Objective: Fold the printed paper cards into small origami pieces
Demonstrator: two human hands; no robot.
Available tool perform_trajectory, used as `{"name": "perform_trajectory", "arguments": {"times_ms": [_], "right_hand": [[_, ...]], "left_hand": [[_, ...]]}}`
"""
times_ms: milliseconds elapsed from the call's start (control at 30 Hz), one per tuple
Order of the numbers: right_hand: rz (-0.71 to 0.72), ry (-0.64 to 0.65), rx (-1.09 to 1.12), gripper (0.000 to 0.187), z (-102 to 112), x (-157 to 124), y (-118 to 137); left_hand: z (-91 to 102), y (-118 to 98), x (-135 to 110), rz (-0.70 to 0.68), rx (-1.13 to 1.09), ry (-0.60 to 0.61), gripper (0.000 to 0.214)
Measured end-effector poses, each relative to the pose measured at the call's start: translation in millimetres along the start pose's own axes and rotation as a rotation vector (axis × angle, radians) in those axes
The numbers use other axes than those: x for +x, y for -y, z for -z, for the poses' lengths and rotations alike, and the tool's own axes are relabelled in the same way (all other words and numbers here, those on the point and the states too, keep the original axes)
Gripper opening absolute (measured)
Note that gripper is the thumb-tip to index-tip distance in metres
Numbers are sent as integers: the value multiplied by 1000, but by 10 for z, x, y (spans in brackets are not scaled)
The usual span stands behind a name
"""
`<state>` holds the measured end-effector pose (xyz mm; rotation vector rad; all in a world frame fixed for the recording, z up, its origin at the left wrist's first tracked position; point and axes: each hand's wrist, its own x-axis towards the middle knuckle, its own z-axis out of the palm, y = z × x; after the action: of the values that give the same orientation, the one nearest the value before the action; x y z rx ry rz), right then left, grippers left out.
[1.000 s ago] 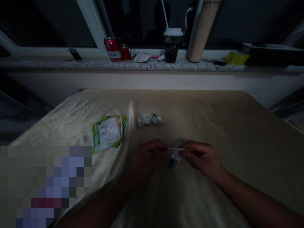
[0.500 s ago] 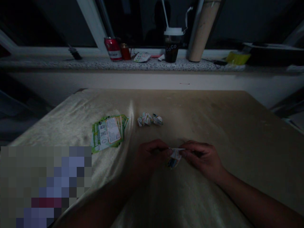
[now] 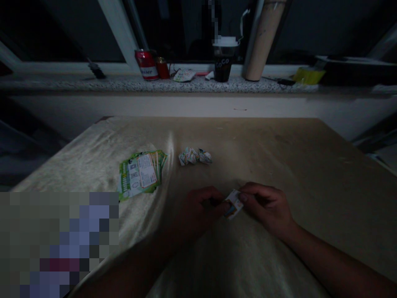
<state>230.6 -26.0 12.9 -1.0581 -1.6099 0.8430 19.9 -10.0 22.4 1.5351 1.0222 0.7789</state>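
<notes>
Between my hands is a small folded piece of printed paper [image 3: 235,205], white with a blue and orange patch. My left hand [image 3: 206,207] pinches its left side, thumb on top. At its upper right corner, my right hand [image 3: 266,203] grips it between thumb and fingers. The paper is tilted, just above the table. Beyond my hands lie crumpled or folded printed papers [image 3: 189,156] in a short row. To the left, a fanned stack of green and white leaflets [image 3: 141,174] rests on the cloth.
A beige cloth covers the table [image 3: 279,145]. On the granite sill [image 3: 118,85] behind stand a red can [image 3: 146,65], an orange jar [image 3: 162,68], a lidded drink cup [image 3: 223,62], a cardboard tube [image 3: 263,41] and a yellow item [image 3: 308,76]. The lower left is pixelated.
The paper has turned in my hands from hanging below a level top edge to a slanted position with more of its face showing. My left fingers have shifted lower along it.
</notes>
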Motion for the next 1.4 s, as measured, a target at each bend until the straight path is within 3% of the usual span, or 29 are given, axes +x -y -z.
{"name": "perform_trajectory", "arguments": {"times_ms": [600,833,1000,1167,1400], "right_hand": [[-21,-26,45,12,-42,19,-3],[-31,-204,118,7,-44,6,25],[-48,-196,103,8,-40,15,16],[-116,-169,119,8,-43,15,-45],[-209,-150,172,10,-39,11,-69]], "left_hand": [[-18,-29,21,-10,111,-44,20],[-7,39,21,40,13,-73,16],[25,119,45,-30,-86,-151,13],[48,177,80,6,-219,-210,14],[57,64,82,57,-202,-207,11]]}}
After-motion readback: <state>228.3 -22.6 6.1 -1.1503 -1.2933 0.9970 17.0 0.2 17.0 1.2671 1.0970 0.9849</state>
